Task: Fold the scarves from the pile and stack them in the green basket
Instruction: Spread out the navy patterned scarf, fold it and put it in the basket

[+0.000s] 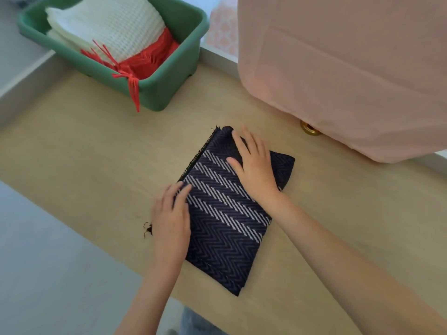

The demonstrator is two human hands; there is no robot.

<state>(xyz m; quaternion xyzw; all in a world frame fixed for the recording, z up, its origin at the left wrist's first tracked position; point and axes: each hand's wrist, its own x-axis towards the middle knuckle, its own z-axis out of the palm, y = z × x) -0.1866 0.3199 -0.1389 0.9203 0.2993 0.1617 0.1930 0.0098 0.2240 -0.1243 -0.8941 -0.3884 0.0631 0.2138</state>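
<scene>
Pressing flat, both the left hand [170, 221] and right hand [254, 170] lie open-fingered on the folded navy scarf [225, 228] on the table [96, 153], gripping nothing (fringe loose at left edge); risk: layers slide apart if lifted toward the green basket [169, 85] without a firm pinch.

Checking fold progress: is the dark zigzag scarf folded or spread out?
Folded. The dark scarf lies as a compact rectangle on the table, left hand and right hand resting on it.
</scene>
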